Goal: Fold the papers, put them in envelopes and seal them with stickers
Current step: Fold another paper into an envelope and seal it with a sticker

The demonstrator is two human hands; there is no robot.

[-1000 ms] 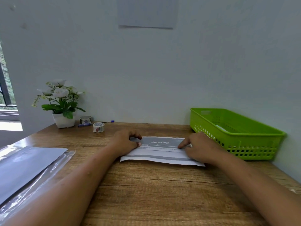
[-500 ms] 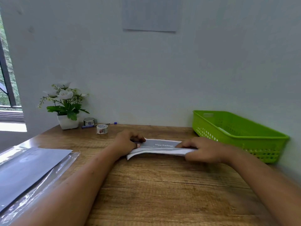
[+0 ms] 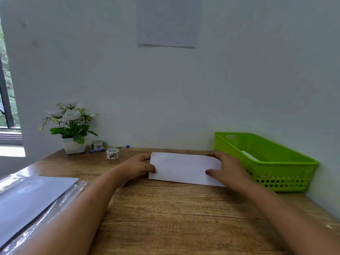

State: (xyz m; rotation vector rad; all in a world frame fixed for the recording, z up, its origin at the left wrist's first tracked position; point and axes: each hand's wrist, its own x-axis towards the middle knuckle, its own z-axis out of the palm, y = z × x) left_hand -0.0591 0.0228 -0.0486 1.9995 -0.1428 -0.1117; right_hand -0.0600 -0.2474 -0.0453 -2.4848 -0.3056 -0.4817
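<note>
Whereas half a second ago the printed grey header was facing up with the near flap only lifting, the folded paper [image 3: 184, 169] is now showing me a blank white face, closed over. It is lying on the wooden desk [image 3: 165, 214] between my hands, long axis running left to right, its far edge tilted slightly up toward the wall. My left hand [image 3: 136, 167] is pinching the left short end, thumb on top. My right hand [image 3: 227, 168] is gripping the right end, thumb pressing the white face, fingers curling over the far edge. The green basket [image 3: 287, 162] is sitting just right of that hand.
</note>
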